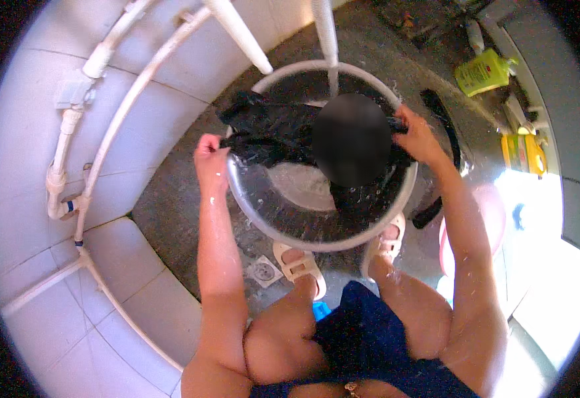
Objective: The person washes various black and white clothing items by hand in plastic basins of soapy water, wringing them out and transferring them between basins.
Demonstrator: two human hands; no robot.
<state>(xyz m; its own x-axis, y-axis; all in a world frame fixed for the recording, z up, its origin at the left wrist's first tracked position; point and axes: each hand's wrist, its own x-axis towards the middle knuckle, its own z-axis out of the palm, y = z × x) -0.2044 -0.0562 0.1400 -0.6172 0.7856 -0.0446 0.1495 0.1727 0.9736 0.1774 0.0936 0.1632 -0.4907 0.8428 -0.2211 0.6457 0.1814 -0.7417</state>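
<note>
A wet black garment [275,132] is stretched across a round metal basin [315,245] that stands on the floor in front of me. My left hand [211,161] grips the cloth at the basin's left rim. On the far right side, my right hand [415,133] pinches another part of it. Part of the cloth droops into the basin, where some of the pale bottom shows. A dark blurred round patch hides the middle of the garment. Water drops and a little foam are on my left wrist and forearm.
White pipes [121,129] run along the tiled wall [170,114] at left. Two more pipes [325,35] come down at the basin's far side. A floor drain [264,271] lies near my sandals [300,268]. At right are a black hose [442,119], green bottle [484,73], yellow container [524,154] and pink basin [489,219].
</note>
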